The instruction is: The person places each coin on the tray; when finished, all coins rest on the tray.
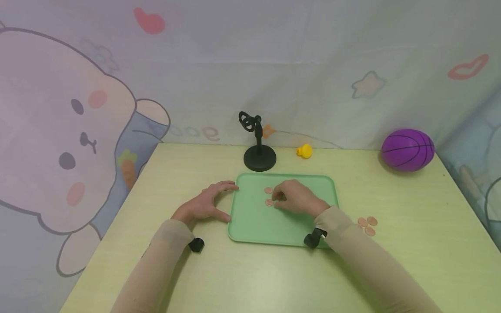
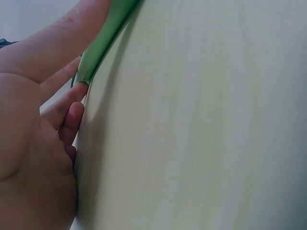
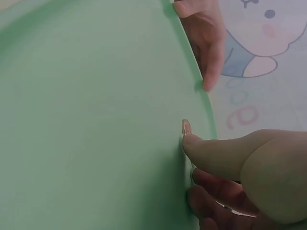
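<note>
My left hand (image 1: 205, 203) spreads thumb and fingers against the left rim of a green tray (image 1: 250, 226). The left wrist view shows its fingertips by the tray's underside edge. Over the tray, my right hand (image 1: 295, 196) reaches down with bent fingers. Two copper-coloured coins lie just left of its fingertips, a far coin (image 1: 268, 190) and a near coin (image 1: 269, 202). In the right wrist view, the thumb tip (image 3: 192, 143) sits against or just in front of a coin (image 3: 186, 125). Whether the fingers pinch another coin is hidden.
Several loose coins (image 1: 368, 225) lie on the table right of the tray. Behind the tray stand a black stand (image 1: 260, 157) and a small yellow object (image 1: 305, 151). A purple ball (image 1: 408, 150) rests at the back right, near the printed cloth backdrop (image 1: 297, 87).
</note>
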The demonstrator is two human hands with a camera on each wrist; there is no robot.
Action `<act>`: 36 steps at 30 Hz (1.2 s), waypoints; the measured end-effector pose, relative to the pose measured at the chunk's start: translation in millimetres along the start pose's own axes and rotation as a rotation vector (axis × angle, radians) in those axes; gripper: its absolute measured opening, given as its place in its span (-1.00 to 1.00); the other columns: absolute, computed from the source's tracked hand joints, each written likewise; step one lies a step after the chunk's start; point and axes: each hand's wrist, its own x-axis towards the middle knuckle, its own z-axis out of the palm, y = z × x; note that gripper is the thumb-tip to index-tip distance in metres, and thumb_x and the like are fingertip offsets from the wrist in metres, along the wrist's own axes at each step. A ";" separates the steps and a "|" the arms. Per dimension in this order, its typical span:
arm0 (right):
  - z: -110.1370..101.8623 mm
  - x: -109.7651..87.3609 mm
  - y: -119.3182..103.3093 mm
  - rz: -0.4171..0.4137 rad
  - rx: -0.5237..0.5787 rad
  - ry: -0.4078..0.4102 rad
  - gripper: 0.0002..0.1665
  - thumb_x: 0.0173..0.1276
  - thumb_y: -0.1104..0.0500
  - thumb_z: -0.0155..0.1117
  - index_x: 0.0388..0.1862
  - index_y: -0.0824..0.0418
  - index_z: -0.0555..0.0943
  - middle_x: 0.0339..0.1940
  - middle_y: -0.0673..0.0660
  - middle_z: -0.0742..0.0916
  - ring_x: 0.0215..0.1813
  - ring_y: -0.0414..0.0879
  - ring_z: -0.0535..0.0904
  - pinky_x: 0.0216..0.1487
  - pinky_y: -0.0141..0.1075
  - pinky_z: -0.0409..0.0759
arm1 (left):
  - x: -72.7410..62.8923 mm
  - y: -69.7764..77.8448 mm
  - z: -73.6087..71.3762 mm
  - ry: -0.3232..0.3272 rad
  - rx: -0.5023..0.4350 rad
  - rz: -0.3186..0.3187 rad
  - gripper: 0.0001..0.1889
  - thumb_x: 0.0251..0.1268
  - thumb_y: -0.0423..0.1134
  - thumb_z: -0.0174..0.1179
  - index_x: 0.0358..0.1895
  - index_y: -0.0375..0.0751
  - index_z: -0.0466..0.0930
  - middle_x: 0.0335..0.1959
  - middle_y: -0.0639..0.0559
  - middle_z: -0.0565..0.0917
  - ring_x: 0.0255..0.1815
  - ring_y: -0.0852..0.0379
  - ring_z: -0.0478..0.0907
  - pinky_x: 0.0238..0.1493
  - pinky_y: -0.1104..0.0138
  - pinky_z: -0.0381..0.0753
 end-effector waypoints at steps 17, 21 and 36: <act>-12.7 -12.1 4.6 0.062 0.028 0.027 -0.88 0.32 0.20 0.51 -0.17 0.16 0.79 -0.22 0.00 0.81 -0.16 -0.07 0.68 -0.01 -0.14 0.68 | 3.7 -1.3 2.9 -0.006 0.005 -0.001 -0.04 -0.07 -0.02 0.71 0.50 0.26 0.42 0.68 0.12 0.17 0.70 -0.11 -0.04 0.63 -0.23 -0.03; -28.1 -25.1 16.9 0.096 0.046 0.037 -0.84 0.35 0.19 0.49 -0.12 0.17 0.80 -0.21 0.01 0.81 -0.19 -0.10 0.68 -0.04 -0.14 0.69 | 4.1 -2.0 3.5 -0.004 0.003 -0.008 -0.04 -0.08 -0.02 0.72 0.50 0.28 0.43 0.68 0.15 0.18 0.70 -0.09 -0.03 0.64 -0.20 -0.04; -68.7 -85.3 73.7 0.172 0.074 0.071 -0.82 0.42 0.18 0.46 -0.06 0.22 0.77 -0.26 0.01 0.76 -0.29 -0.12 0.67 -0.21 -0.21 0.67 | 1.9 -1.1 1.8 0.001 0.008 -0.012 -0.02 -0.09 0.00 0.72 0.51 0.22 0.42 0.68 0.10 0.18 0.69 -0.15 -0.03 0.61 -0.29 -0.07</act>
